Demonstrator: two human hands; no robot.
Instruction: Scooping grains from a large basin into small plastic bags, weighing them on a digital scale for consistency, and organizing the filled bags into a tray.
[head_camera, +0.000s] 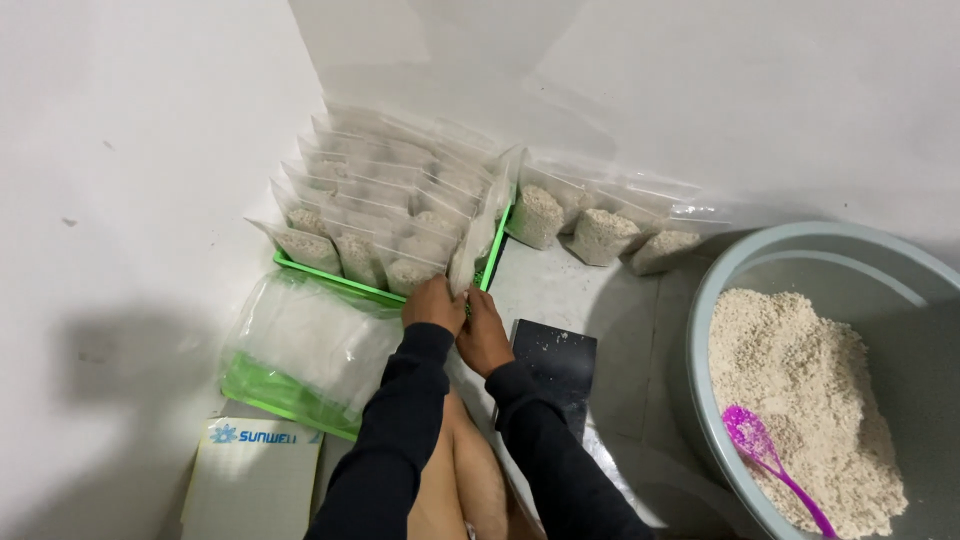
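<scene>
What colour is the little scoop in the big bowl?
Bright pink-purple scoop, seen in the head view.

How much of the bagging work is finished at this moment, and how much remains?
Done: many filled bags stand in the green tray, and three more filled bags lean at the wall. In hand: the left hand and right hand together hold one clear bag at the tray. Left: much pale granular material remains in the basin.

green tray (300, 268); pale blue-grey basin (720, 290); magenta scoop (765, 455); black scale (555, 360).
</scene>
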